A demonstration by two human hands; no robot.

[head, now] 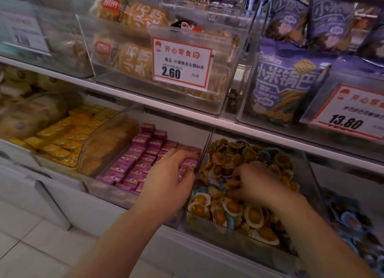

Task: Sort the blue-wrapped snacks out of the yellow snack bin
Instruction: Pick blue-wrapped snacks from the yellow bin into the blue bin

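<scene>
Down in the yellow snack bin point(207, 225), the right hand point(257, 186) is digging with its fingers point(236, 181) curled into the heap of round yellow-wrapped snacks point(255, 214); motion blur is hiding whether they are pinching a piece or only raking, so I cannot tell what, if anything, they are holding. Blue-wrapped snacks point(202, 189) are showing among the yellow ones, one near the bin's left wall just below the left hand, others at the back of the heap and low at the front.

Beside it, the left hand point(170, 182) is resting over the clear divider between this bin and the neighbouring one, its fingers point(182, 157) bent and touching the pink boxes point(137, 163) stacked there, one box lying right at the fingertips.

Further right, another bin point(357, 221) is holding mostly blue-wrapped round pieces. Further left, yellow boxes point(62, 136) are filling a compartment. On the shelf point(187, 113) above, clear bins are carrying orange bags with a price card point(181, 62) reading 2.60, and purple bags point(284, 86) next to a card point(351, 113) reading 13.80.
</scene>
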